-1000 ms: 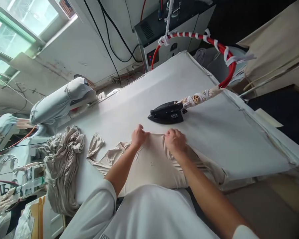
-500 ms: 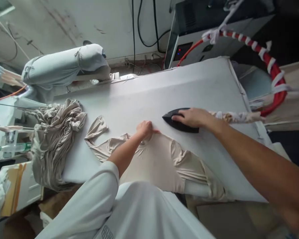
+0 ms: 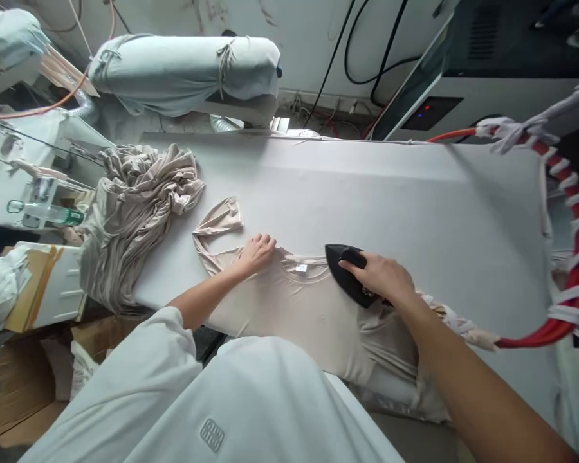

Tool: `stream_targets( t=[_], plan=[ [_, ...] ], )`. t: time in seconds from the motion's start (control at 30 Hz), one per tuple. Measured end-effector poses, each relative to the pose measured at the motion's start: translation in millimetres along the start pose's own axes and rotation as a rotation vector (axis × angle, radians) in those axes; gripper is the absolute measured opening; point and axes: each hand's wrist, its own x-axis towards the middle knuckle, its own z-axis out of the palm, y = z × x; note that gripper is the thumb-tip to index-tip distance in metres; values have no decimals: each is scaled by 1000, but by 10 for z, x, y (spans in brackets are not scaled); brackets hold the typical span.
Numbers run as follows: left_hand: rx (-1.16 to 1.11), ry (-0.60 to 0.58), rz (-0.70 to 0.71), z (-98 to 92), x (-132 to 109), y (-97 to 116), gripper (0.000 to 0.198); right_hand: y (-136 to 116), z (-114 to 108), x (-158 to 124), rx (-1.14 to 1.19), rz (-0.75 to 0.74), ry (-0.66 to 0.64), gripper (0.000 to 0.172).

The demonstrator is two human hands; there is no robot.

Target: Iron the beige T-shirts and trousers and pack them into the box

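Near the viewer, left hand [image 3: 257, 254], fingers lightly curled and gripping nothing, rests on the neckline of a beige T-shirt [image 3: 299, 315] spread on the ironing table [image 3: 390, 193]. Right hand [image 3: 376, 278], fingers closed round the handle, holds a black iron [image 3: 350, 273] on the shirt beside the collar. Left of the shirt lies heaped beige cloth [image 3: 139, 206]. Farther back lies a padded bolster [image 3: 183, 74]; at right, a red hose [image 3: 576, 283] bound with white strips.
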Motion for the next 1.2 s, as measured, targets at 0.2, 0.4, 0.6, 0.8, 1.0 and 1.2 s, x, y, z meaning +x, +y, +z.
stream_targets(
  t=[0.2, 0.4, 0.6, 0.8, 1.0, 1.2],
  plan=[
    [-41, -2, -118, 45, 188, -305, 58, -486, 69, -107, -43, -130, -14, 66],
    [-122, 19, -251, -13, 270, -440, 86, -971, 167, -236, -126, -221, -33, 60],
    [-220, -88, -188, -102, 161, -611, 61, -1625, 224, -141, -363, -464, -92, 61],
    [-299, 23, -137, -53, 26, -1174, 33, -2219, -75, 416, -419, -473, -201, 60],
    [-574, 209, -126, -14, -227, -1494, 15, -2790, 239, -22, -362, -516, -217, 58],
    [-669, 950, -1056, 930, -2366, -1824, 17, -1212, 577, -626, -162, -175, -144, 52]
  ],
)
